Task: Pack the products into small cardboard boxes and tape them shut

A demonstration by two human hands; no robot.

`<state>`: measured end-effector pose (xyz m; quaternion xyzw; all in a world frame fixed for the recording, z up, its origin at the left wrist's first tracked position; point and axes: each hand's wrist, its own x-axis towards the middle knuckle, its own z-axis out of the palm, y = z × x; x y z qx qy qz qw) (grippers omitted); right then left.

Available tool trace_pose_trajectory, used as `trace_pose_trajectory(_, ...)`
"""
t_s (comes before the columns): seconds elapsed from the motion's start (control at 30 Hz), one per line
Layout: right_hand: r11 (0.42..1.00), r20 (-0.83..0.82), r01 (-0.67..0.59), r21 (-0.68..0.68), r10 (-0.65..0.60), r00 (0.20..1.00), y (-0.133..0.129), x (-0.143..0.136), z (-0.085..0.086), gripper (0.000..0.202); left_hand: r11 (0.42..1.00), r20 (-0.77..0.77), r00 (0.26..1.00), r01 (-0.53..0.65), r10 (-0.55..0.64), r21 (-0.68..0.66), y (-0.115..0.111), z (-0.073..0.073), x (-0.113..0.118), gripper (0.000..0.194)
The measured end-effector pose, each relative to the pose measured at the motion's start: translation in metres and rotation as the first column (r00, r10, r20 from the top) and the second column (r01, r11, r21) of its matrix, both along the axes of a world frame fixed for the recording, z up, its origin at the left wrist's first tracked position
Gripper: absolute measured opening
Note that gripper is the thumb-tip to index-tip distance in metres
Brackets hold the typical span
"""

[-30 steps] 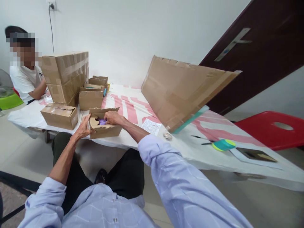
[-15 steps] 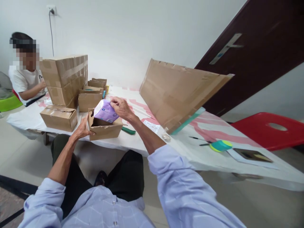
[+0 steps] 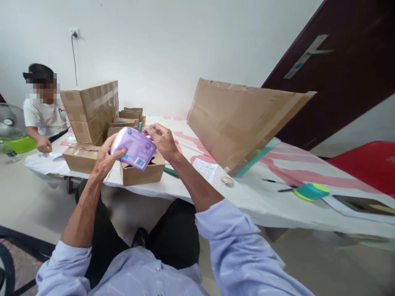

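Observation:
A purple plastic-wrapped pack (image 3: 137, 149) with a barcode is held tilted over a small open cardboard box (image 3: 143, 174) at the table's front edge. My left hand (image 3: 108, 156) grips the pack's left end, thumb across the printed face. At its upper right corner, my right hand (image 3: 162, 139) has its fingertips pinched together against the edge. The box's inside is mostly hidden behind the pack. A green-handled tool (image 3: 171, 172) lies just right of the box, partly covered by my right forearm.
Left stand a closed carton (image 3: 80, 158) and tall stacked cartons (image 3: 95, 109), with more open boxes (image 3: 126, 119) behind. A big cardboard panel (image 3: 240, 123) leans at the right, near a written paper sheet (image 3: 205, 169) and a teal-yellow object (image 3: 311, 191). Another person (image 3: 45, 107) sits far left.
The purple pack has come up out of the open box. My left hand has left the box and now holds the pack; my right hand stays at its upper right. The view has shifted.

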<state>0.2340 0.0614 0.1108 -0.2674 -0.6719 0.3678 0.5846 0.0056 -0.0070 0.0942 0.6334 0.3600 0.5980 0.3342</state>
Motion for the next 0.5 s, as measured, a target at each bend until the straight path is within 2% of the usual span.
trace_pose_trajectory(0.1,0.995,-0.096,-0.092,-0.045,0.087,0.992,0.003,-0.004,-0.009,0.060,0.998,0.237,0.971,-0.038,0.026,0.046,0.011,0.004,0.005,0.079)
trace_pose_trajectory(0.17,0.987,-0.113,-0.146,-0.059,0.139,0.984,0.008,-0.011,-0.018,0.066,0.997,0.285,0.958,-0.046,0.029,0.055,0.023,0.005,0.008,0.079)
trace_pose_trajectory(0.23,0.983,-0.128,-0.149,-0.105,0.135,0.982,0.017,-0.020,-0.029,0.069,0.998,0.250,0.966,-0.065,0.059,0.016,0.034,0.003,0.008,0.079)
trace_pose_trajectory(0.3,0.970,-0.134,-0.120,-0.213,0.093,0.987,0.028,-0.028,-0.040,0.066,0.994,0.165,0.981,-0.092,0.100,-0.058,0.046,-0.003,0.005,0.077)
trace_pose_trajectory(0.4,0.925,-0.083,-0.063,-0.374,0.035,0.996,0.042,-0.034,-0.054,0.058,0.967,0.040,0.990,-0.125,0.138,-0.220,0.063,-0.018,-0.006,0.073)
trace_pose_trajectory(0.5,0.888,-0.014,0.001,-0.460,-0.008,1.000,0.049,-0.037,-0.064,0.050,0.928,-0.001,0.986,-0.156,0.165,-0.337,0.074,-0.034,-0.018,0.074)
